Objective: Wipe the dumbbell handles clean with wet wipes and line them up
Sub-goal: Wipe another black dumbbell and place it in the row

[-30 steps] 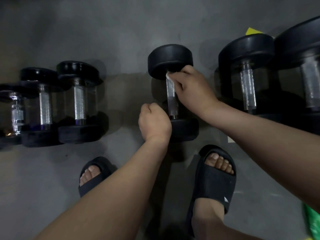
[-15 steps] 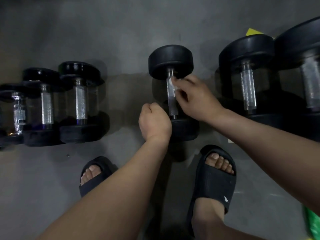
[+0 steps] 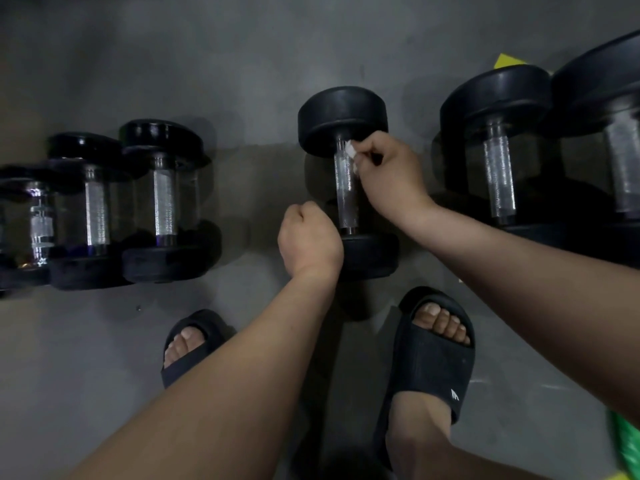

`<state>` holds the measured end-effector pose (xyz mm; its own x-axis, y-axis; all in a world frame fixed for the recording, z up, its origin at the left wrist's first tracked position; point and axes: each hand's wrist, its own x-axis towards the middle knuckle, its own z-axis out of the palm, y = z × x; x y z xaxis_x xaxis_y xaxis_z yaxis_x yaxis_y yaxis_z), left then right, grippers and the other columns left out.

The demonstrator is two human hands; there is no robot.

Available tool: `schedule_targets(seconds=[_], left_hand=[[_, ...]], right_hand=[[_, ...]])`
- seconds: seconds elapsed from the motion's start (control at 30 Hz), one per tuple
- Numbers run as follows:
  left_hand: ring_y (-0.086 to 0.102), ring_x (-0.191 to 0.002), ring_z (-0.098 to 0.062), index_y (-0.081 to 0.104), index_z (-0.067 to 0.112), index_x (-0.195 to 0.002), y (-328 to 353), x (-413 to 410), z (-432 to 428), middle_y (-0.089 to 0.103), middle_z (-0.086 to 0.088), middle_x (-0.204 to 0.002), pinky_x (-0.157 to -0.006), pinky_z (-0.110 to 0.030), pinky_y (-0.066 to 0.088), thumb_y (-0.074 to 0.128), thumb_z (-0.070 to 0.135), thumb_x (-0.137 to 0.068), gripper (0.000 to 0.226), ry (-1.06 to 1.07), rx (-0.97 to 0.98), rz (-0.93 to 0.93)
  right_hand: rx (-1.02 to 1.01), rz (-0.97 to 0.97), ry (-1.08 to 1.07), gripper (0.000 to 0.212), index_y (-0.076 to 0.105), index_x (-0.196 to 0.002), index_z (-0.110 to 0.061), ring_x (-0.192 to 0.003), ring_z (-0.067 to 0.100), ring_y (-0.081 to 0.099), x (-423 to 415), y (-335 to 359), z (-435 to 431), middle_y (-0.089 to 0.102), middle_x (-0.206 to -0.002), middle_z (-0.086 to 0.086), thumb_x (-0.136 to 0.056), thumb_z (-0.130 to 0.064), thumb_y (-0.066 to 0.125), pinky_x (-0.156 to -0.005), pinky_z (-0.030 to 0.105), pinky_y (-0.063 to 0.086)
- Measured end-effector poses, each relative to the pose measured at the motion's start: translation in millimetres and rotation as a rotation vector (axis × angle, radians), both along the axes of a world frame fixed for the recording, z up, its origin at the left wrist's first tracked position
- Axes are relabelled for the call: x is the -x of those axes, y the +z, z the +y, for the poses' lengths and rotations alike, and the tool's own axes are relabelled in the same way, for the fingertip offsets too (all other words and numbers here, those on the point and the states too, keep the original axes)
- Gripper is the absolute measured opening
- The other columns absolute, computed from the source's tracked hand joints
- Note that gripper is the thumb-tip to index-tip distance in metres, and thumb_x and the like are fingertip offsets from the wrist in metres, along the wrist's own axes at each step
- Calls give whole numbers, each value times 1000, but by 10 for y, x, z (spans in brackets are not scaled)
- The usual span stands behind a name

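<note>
The right hand has its fingertips curled in a pinch on a small white wet wipe, holding it against the far end of the knurled metal handle of the middle dumbbell, just under that dumbbell's far black head. The left hand is balled into a fist just left of the handle's near end, overlapping the edge of the near black head; whether it grips anything cannot be told. The middle dumbbell lies on the grey floor with its handle pointing away from the person, standing apart from the others. To its left, three smaller dumbbells lie side by side in a tight row, handles parallel. To its right, two larger dumbbells lie close together, also parallel. Nearer the person, two feet in black slippers stand on the floor, one on each side of the left forearm
</note>
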<state>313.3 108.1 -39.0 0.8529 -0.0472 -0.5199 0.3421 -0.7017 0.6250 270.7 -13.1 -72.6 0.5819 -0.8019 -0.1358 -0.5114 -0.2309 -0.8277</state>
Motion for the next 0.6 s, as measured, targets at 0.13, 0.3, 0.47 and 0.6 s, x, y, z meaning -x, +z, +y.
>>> schedule_targets(seconds=[0.13,0.3,0.47,0.6], left_hand=[[51,-94,-28,68,7,-101,-28,-19,21,66,-12,-109,-76,-29,29,39,25,-99,34,4,-4,9],[53,-95,-29,68,6,-100,-58,-60,46,66,-12,-107,-77,-30,30,39,25,-99,35,2,-7,17],[46,-89,-24,69,5,-101,-88,-68,56,66,-12,-110,-70,-24,23,38,23,-100,36,-20,-16,11],[51,-93,-28,69,4,-100,-104,-93,80,66,-13,-108,-75,-28,28,39,22,-98,35,3,-7,4]], right_hand=[[75,6,179,13,65,-84,-33,-76,2,57,90,28,14,59,-84,-8,-96,-30,63,-69,18,41],[163,-15,434,21,75,-103,-17,-83,17,62,240,55,22,62,-93,4,-96,-31,61,-76,29,51],[192,19,264,19,74,-96,-17,-77,16,57,49,71,-56,56,-86,1,-100,-29,60,-67,25,41],[202,-33,487,21,75,-106,-13,-82,18,61,246,70,31,61,-93,5,-98,-25,61,-75,29,49]])
